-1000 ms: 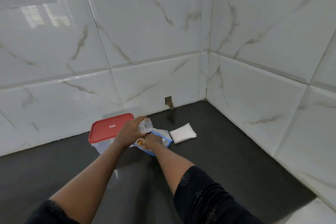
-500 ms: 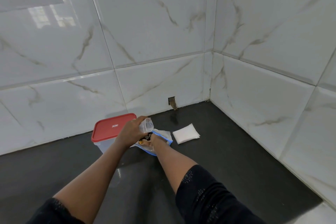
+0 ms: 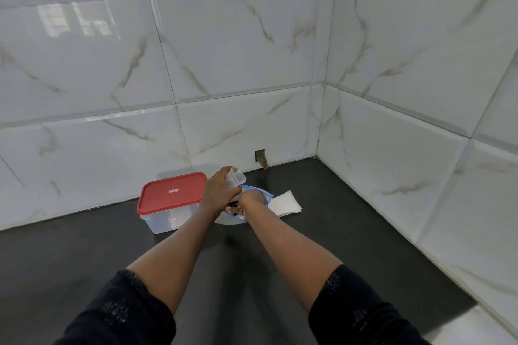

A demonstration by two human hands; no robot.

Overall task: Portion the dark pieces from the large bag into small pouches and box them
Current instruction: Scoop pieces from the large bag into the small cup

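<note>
My left hand (image 3: 218,190) holds a small clear pouch (image 3: 236,177) upright, just above the large bag. The large clear bag with a blue zip rim (image 3: 266,195) lies on the dark counter between the box and a white stack. Inside the bag's mouth, my right hand (image 3: 252,201) has its fingers curled around some dark pieces (image 3: 232,209). Most of the bag's contents are hidden by both hands. The clear box with a red lid (image 3: 171,193) stands shut to the left of my left hand.
A flat stack of white pouches (image 3: 287,203) lies right of the bag. The dark counter (image 3: 350,218) runs into a corner of white marble-tiled walls, with a small cut-out hole (image 3: 260,158) in the back wall.
My hands have stayed at the bag. The right hand has moved a little further into the bag's mouth, while the left keeps the small pouch raised.
</note>
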